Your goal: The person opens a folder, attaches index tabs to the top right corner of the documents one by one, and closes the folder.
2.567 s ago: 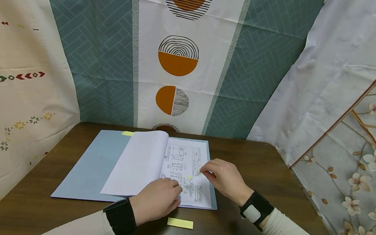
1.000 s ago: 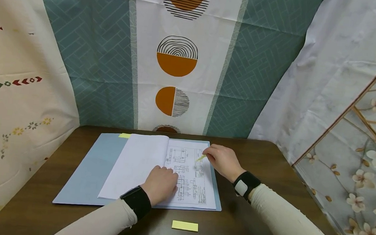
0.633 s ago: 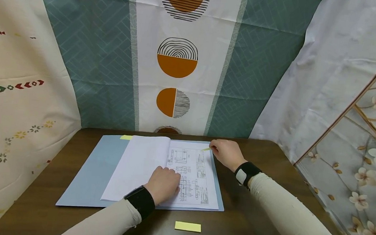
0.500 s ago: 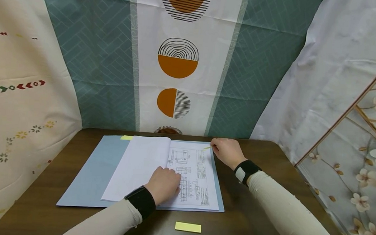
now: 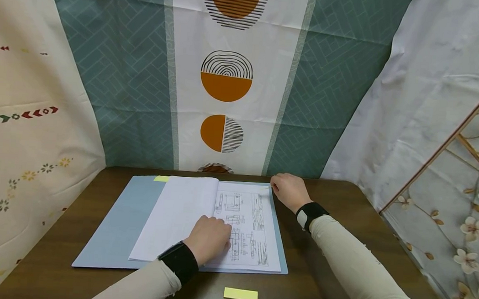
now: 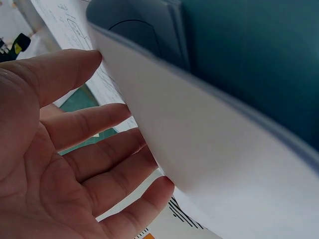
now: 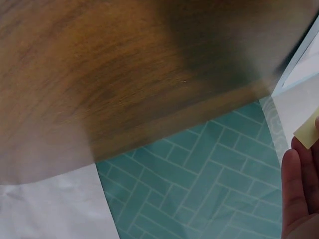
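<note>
My left hand (image 5: 208, 239) rests on the open stapled-looking papers, near the fold between the turned-over white page (image 5: 169, 227) and the page of technical drawings (image 5: 254, 248). In the left wrist view its extended fingertips touch the edge of that turned page. Up at the top right corner of the drawings, my right hand (image 5: 289, 191) pinches a yellow sticky note (image 7: 308, 131), seen at the edge of the right wrist view. From the head view that note is almost wholly hidden by the hand. Beneath the papers lies a light blue folder (image 5: 106, 237), opened flat.
A pad of yellow sticky notes (image 5: 240, 294) lies on the wooden table (image 5: 305, 281) in front of the folder. Another yellow note (image 5: 161, 178) sticks out at the folder's top edge. Patterned cloths hang behind and at both sides.
My right hand, holding the yellow note, has moved up from the lower part of the drawing page to its top right corner. My left hand stays on the papers, slightly higher than at first.
</note>
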`<state>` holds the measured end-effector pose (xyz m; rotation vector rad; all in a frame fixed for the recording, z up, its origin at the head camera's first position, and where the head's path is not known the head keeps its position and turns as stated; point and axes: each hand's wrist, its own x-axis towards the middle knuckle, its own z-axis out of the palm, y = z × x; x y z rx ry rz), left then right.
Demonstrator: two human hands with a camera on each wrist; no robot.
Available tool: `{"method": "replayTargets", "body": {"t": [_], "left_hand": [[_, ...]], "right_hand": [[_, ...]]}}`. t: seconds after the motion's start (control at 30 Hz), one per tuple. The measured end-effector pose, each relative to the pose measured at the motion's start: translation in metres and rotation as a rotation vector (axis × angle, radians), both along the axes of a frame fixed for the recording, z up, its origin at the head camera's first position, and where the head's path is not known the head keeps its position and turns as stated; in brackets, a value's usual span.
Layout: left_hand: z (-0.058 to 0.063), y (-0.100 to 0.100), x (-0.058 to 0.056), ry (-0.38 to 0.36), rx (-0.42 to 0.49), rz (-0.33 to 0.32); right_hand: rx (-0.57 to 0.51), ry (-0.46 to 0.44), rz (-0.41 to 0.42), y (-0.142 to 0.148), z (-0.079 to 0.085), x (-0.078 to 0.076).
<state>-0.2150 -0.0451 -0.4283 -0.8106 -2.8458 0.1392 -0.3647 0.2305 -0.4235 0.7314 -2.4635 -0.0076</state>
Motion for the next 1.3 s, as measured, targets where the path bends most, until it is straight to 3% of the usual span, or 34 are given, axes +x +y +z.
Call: {"method": "replayTargets", "body": {"t": [0.8,1.3], "left_hand": [[-0.001,0.0,-0.002,0.007,0.014,-0.005],[0.0,0.0,-0.001,0.004,0.019,-0.008]], "right_hand": [[0.047,-0.046,-0.04,-0.003,-0.01,-0.022],[0.097,-0.081,-0.044,0.0,-0.021,-0.022]]}}
